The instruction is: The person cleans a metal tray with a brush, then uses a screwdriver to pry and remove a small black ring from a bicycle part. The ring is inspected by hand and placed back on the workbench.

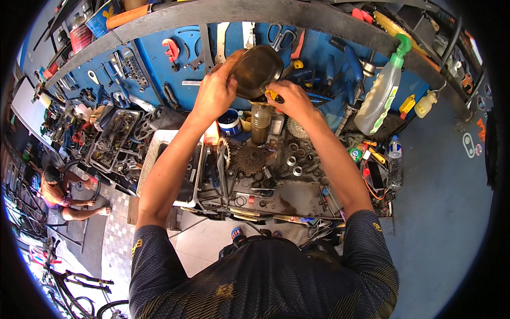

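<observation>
My left hand [218, 87] grips the side of a dark, rounded bowl-like container [258, 69], raised in front of the tool wall and tilted. At its lower right edge my right hand [291, 98] is closed on a small yellow-and-black piece [274, 96]; its kind I cannot make out. Just below stands a clear bottle [261, 125] with murky brown liquid inside, its top hidden behind the container's lower edge. Whether the container touches the bottle cannot be told. A sprocket cassette [251, 159] lies on the workbench [297, 195] nearer to me.
A white-rimmed metal basket [159, 154] stands left, beside a parts tray [114, 141]. A green-topped spray bottle [380, 95] hangs at right, above a water bottle [394, 159]. Tools cover the blue pegboard [154, 48]. Another person [66, 194] sits at far left near bicycles [79, 290].
</observation>
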`<state>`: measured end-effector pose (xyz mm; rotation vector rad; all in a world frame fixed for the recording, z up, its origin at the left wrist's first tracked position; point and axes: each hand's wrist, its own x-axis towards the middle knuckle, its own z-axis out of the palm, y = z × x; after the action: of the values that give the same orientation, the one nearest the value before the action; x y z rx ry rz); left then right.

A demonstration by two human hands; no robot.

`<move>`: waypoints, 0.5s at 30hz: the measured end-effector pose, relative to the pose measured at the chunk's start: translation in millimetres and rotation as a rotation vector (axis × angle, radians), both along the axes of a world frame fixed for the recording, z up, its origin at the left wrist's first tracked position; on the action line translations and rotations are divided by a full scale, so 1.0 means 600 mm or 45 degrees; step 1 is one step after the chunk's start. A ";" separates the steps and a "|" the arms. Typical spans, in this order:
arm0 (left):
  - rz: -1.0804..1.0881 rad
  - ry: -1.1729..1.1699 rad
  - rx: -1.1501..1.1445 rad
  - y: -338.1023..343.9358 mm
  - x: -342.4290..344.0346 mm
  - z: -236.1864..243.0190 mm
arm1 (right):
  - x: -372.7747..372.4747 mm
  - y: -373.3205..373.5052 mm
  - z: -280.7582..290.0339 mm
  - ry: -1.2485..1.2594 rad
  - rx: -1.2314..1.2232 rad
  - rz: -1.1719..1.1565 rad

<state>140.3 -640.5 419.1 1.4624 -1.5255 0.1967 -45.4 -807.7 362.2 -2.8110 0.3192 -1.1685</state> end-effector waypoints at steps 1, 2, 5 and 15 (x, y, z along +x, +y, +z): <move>0.015 -0.071 -0.041 0.000 0.001 0.001 | -0.001 0.002 0.005 0.014 -0.040 -0.021; 0.024 -0.067 -0.013 0.000 0.001 0.001 | -0.002 0.003 0.011 0.060 -0.064 -0.064; 0.040 -0.102 -0.020 -0.001 0.003 0.001 | -0.013 0.000 0.038 -0.116 0.115 0.033; -0.046 -0.080 -0.039 0.000 0.009 -0.001 | 0.016 -0.001 0.018 -0.190 0.336 -0.339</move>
<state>145.7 -640.5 418.3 1.4150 -1.5914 0.2451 -36.0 -808.2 373.0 -2.4928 0.7919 -1.2687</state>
